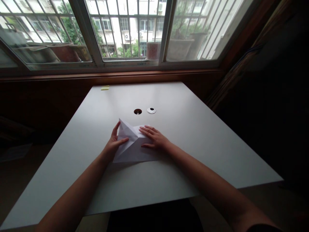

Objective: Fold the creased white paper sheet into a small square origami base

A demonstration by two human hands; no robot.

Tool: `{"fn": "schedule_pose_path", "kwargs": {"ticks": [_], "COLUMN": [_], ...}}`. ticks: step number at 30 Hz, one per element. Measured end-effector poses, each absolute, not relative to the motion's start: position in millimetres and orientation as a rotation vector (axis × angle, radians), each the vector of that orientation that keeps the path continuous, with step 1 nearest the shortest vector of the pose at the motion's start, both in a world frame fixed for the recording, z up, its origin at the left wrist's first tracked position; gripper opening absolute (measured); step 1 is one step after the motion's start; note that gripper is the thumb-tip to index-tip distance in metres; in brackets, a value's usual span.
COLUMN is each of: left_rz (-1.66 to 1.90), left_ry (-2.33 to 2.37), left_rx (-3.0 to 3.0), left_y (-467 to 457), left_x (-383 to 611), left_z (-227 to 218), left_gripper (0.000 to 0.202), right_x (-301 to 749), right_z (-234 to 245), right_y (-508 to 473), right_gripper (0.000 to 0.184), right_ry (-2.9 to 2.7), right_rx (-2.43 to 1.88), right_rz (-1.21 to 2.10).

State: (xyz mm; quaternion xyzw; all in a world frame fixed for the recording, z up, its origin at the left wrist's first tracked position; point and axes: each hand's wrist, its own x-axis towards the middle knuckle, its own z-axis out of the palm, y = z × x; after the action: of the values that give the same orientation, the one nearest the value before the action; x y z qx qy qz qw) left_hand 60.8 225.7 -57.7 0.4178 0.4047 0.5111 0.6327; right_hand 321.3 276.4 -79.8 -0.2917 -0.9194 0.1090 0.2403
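Observation:
A partly folded sheet of white paper (131,146) lies on the white table (193,145), near its middle. My left hand (114,141) is at the paper's left side, thumb and fingers pinching a raised flap that stands up from the sheet. My right hand (153,137) lies flat on the right part of the paper, fingers stretched out and pressing it down.
A round cable hole (137,111) and a white grommet cap (151,110) sit just beyond the paper. A small yellow note (105,87) lies at the table's far left edge. A barred window (125,32) runs along the back; dark room to the right.

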Motion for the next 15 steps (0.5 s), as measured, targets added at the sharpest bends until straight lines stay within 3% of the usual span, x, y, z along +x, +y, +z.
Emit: {"fn": "schedule_pose_path", "kwargs": {"ticks": [4, 10, 15], "left_rz": [1.260, 1.281, 1.284], "left_ry": [0.965, 0.941, 0.863], "left_rx": [0.949, 0.952, 0.948], "left_y": [234.2, 249.0, 260.8], "left_x": [60.8, 78.3, 98.7], "left_z": [-54.5, -37.0, -41.4], "left_gripper": [0.111, 0.101, 0.112], "right_x": [310.4, 318.2, 334.0], "right_z": [-74.7, -72.4, -71.1], "right_y": [283.9, 282.7, 279.9], "right_gripper": [0.068, 0.045, 0.029], "right_ry": [-2.346, -2.029, -1.917], "right_rx": [-0.644, -0.755, -0.809], "right_rz": [0.404, 0.582, 0.653]}}
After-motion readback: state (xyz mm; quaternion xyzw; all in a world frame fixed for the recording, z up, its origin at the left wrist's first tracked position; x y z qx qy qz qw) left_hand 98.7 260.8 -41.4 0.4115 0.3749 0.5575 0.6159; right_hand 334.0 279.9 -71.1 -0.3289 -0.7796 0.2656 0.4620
